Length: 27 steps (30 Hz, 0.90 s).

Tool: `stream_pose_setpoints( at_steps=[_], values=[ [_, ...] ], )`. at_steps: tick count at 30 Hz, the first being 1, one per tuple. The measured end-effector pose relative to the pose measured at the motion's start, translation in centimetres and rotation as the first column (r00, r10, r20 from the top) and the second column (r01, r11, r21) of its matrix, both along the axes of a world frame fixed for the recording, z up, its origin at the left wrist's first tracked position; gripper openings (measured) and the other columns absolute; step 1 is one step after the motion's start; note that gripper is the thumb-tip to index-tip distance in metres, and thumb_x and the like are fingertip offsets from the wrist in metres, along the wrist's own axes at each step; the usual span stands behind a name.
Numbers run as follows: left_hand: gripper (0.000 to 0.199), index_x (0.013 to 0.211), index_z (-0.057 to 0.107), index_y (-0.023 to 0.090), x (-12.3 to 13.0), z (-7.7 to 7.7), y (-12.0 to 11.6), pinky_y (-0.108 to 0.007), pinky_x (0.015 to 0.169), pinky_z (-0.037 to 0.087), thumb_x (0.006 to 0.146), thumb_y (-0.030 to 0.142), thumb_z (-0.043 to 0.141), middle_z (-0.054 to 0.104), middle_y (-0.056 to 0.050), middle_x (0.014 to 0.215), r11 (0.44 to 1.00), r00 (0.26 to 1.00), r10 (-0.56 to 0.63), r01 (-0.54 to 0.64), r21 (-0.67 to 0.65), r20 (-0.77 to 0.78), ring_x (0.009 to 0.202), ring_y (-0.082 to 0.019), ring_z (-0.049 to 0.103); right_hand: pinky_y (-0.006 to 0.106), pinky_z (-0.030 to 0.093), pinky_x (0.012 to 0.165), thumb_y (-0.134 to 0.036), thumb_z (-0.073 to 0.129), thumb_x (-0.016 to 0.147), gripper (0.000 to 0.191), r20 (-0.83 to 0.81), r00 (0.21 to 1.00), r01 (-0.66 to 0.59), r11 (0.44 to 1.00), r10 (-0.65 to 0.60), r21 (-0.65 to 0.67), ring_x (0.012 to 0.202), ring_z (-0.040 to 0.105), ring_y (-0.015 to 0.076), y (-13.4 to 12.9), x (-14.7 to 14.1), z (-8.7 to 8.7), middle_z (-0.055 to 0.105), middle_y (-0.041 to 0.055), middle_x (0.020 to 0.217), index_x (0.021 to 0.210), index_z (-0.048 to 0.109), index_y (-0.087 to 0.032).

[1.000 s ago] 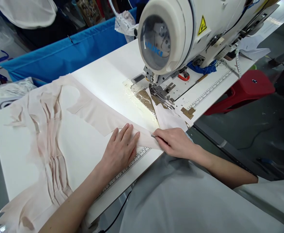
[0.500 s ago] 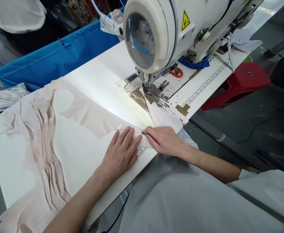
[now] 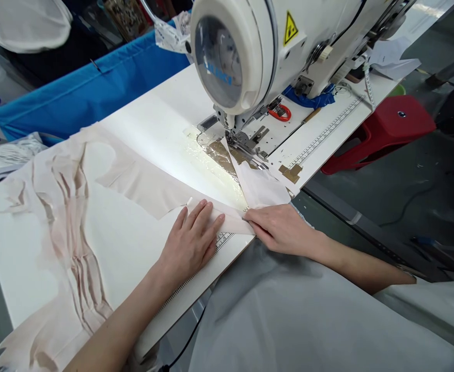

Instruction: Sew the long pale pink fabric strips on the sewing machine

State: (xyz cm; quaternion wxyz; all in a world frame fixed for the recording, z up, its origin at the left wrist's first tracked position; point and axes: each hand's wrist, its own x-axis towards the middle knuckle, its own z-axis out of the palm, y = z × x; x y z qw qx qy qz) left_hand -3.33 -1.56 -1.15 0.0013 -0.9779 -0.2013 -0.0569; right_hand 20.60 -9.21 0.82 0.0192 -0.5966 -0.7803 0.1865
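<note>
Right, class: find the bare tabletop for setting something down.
Bare tabletop lies between the pleated fabric and left hand, and between the flat strip and blue cloth. It's crowded around the right hand and beneath the sewing machine.

L hand (image 3: 191, 236) palm-dn, extended; R hand (image 3: 279, 226) curled, pinching.

Fabric (image 3: 141, 181) prob. lt. pink, stool (image 3: 401, 124) red

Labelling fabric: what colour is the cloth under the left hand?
The cloth is pale pink, best seen in the head view.
</note>
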Motion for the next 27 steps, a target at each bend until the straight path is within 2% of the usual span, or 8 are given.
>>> stream_pose_setpoints(
  at_steps=[3, 7, 11, 15, 27],
  values=[
    [0.043, 0.135, 0.053, 0.019, -0.5, 0.3, 0.8, -0.057, 0.104, 0.041, 0.093, 0.022, 0.045, 0.049, -0.018, 0.144, 0.997, 0.997, 0.074, -0.074, 0.007, -0.033, 0.137, -0.036, 0.042, 0.029, 0.021, 0.054, -0.017, 0.036, 0.093, 0.020, 0.000, 1.000, 0.007, 1.000, -0.007, 0.007, 0.068, 0.057, 0.0153, 1.3, -0.8, -0.2, 0.067, 0.0026, 0.080, 0.093, 0.055, -0.019],
    [0.039, 0.130, 0.056, 0.013, -0.7, 1.2, 1.7, -0.056, 0.103, 0.042, 0.095, 0.023, 0.040, 0.054, -0.018, 0.139, 0.982, 0.983, 0.176, -0.173, 0.073, -0.042, 0.132, -0.035, 0.048, 0.029, 0.020, 0.052, -0.017, 0.035, 0.095, 0.019, 0.017, 1.000, -0.010, 1.000, 0.010, -0.009, 0.069, 0.058, 0.0153, 4.2, -2.5, -0.4, 0.068, 0.0036, 0.084, 0.099, 0.054, -0.018],
    [0.039, 0.130, 0.055, 0.012, 0.2, 1.1, 1.3, -0.049, 0.109, 0.039, 0.096, 0.022, 0.038, 0.056, -0.014, 0.138, 0.995, 0.995, 0.097, -0.097, 0.030, -0.001, 0.130, -0.027, 0.051, 0.027, 0.023, 0.053, -0.019, 0.033, 0.097, 0.021, -0.053, 0.999, -0.012, 1.000, 0.012, 0.001, 0.070, 0.059, 0.0160, 5.5, -2.8, -0.5, 0.070, 0.0049, 0.085, 0.104, 0.053, -0.016],
    [0.039, 0.131, 0.054, 0.012, 0.8, 0.3, 0.7, -0.050, 0.106, 0.042, 0.095, 0.020, 0.041, 0.055, -0.015, 0.139, 0.996, 0.996, 0.080, -0.081, 0.026, 0.034, 0.130, -0.028, 0.051, 0.026, 0.025, 0.055, -0.022, 0.030, 0.099, 0.024, -0.142, 0.989, 0.040, 0.999, -0.036, 0.020, 0.074, 0.062, 0.0162, 5.5, -2.4, -0.9, 0.071, 0.0040, 0.090, 0.109, 0.052, -0.017],
    [0.041, 0.133, 0.054, 0.013, 1.1, 0.1, 0.5, -0.049, 0.107, 0.041, 0.094, 0.021, 0.044, 0.056, -0.016, 0.138, 0.993, 0.993, 0.117, -0.116, -0.014, 0.005, 0.131, -0.030, 0.050, 0.027, 0.021, 0.053, -0.021, 0.033, 0.097, 0.022, -0.051, 0.999, 0.001, 0.999, 0.001, 0.038, 0.072, 0.061, 0.0163, 6.3, -3.1, -1.2, 0.070, 0.0042, 0.088, 0.105, 0.054, -0.017]
  ],
)
